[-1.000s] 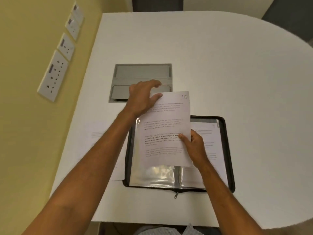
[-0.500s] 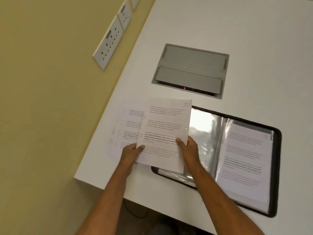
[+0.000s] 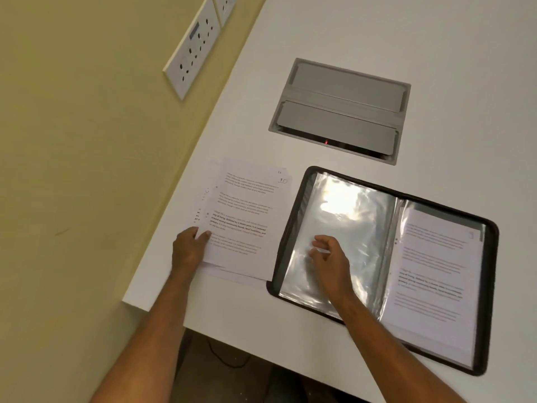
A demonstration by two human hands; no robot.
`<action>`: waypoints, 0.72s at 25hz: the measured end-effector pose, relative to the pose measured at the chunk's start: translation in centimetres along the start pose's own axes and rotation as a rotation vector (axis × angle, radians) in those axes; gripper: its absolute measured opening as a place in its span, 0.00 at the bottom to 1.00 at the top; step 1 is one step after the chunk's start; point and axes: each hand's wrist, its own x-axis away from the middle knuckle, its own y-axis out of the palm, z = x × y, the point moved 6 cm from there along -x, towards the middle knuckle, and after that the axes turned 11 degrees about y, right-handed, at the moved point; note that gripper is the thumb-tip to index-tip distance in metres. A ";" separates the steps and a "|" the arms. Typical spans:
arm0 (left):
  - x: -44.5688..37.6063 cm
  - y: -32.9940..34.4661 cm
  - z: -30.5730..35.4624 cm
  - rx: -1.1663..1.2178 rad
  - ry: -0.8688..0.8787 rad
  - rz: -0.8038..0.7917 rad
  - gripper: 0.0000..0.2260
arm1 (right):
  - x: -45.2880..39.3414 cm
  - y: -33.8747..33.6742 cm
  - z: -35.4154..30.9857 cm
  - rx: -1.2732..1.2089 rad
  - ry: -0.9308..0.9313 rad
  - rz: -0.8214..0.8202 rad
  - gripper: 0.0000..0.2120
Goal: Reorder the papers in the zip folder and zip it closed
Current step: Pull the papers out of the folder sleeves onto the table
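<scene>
1. Left hand: at the near-left edge of the loose paper stack, thumb on top of the top sheet, fingers curled at the stack's edge, so it pinches the stack.
2. Right hand: over the left half of the zip folder, fingers loosely curled, tips at the clear plastic sleeve. Nothing gripped; cannot tell whether the tips touch the sleeve.
3. Zip folder: lies open and flat on the white worktop, black zip border all round, unzipped. The left half shows empty, glossy clear sleeves. The right half holds a printed page inside a sleeve.
4. Loose paper stack: on the worktop just left of the folder, near the worktop's left edge. Several sheets, slightly fanned; the top one is printed text with a handwritten "10" at the top right corner.
5. Beyond the folder: grey cable hatch set into the worktop, lids down, a small red light at its near slot.
6. Far left: yellow wall with white socket plates.
</scene>
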 end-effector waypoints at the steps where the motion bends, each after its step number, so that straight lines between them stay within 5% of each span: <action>1: 0.0 -0.1 0.0 -0.071 0.014 0.014 0.11 | 0.3 -1.0 0.1 0.020 -0.022 0.042 0.14; 6: 2.4 0.9 2.7 -0.477 0.201 0.125 0.26 | 1.9 -6.0 1.3 0.075 -0.096 0.258 0.14; 10: 5.3 7.9 6.0 -0.597 0.584 -0.130 0.26 | 2.2 -9.9 5.2 0.199 -0.015 0.430 0.22; 13: 5.1 10.8 6.5 -0.628 0.573 -0.230 0.26 | 2.6 -13.2 8.5 0.291 0.065 0.561 0.30; 18: 5.3 11.5 7.8 -0.617 0.494 -0.176 0.26 | 3.6 -17.3 13.6 0.270 0.340 0.633 0.45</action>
